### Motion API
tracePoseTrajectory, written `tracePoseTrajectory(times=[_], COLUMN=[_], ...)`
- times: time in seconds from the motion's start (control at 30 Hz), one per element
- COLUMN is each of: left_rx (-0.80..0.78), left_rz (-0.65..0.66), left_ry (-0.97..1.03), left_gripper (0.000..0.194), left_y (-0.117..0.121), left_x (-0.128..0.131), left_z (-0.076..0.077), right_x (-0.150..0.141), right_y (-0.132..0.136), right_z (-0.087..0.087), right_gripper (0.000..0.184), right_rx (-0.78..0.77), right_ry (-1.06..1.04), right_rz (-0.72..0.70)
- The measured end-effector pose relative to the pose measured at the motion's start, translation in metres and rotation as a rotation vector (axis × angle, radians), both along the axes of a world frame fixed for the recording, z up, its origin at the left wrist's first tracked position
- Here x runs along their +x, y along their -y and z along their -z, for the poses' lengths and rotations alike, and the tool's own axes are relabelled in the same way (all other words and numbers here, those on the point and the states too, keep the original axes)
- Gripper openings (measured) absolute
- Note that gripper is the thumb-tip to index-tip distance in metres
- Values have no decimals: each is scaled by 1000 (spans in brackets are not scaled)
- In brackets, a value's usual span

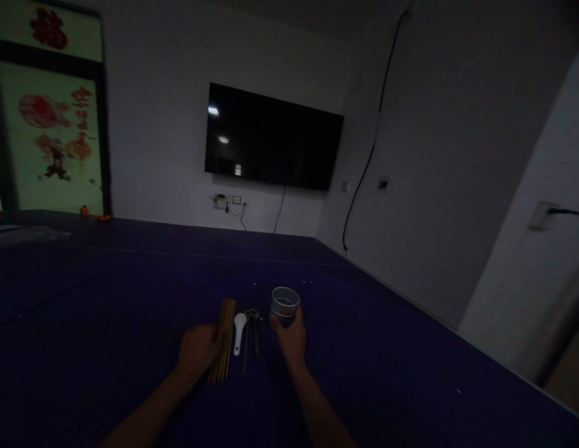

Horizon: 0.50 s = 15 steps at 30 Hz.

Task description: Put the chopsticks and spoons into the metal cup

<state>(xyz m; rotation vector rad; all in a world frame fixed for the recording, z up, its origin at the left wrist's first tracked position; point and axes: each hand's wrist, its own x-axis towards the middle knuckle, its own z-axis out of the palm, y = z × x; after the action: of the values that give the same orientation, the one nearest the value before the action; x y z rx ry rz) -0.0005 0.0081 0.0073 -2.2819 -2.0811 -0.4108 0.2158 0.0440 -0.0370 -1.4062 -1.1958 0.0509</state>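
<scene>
- R hand gripped cup; poss. tip if grip slipped.
- L hand on chopsticks, closure unclear; uneven press could've rolled them vs. spoon.

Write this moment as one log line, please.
left hand: at chopsticks | right hand: gripping cup | white spoon: beside chopsticks

Open counter all round, a tight row in the middle

The counter offers wide passage to the right and beyond the utensils. Chopsticks, a white soup spoon and a dark two-legged tool lie close together, leaving scant finger room. The left hand blocks the row's left side. A narrow lane separates the tool from the grey cup; the right hand bars the cup's near side, its mouth clear from above.
</scene>
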Motion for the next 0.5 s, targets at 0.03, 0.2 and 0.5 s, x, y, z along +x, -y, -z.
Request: tracePoseTrajectory(times=[0.03,0.2,0.5], left_rx=[-1,-8,-42], left_rz=[2,13,15], left_ry=[-4,-11,-9], left_gripper=[63,59,45], left_y=[0,0,-1], left_x=[0,0,0], left_z=[0,0,-1], right_x=[0,-1,-10], right_y=[0,1,20], right_z=[0,-1,-27], right_gripper=[85,89,94], right_rx=[-12,-33,193], right_ry=[-8,-33,76], right_rz=[0,-16,115])
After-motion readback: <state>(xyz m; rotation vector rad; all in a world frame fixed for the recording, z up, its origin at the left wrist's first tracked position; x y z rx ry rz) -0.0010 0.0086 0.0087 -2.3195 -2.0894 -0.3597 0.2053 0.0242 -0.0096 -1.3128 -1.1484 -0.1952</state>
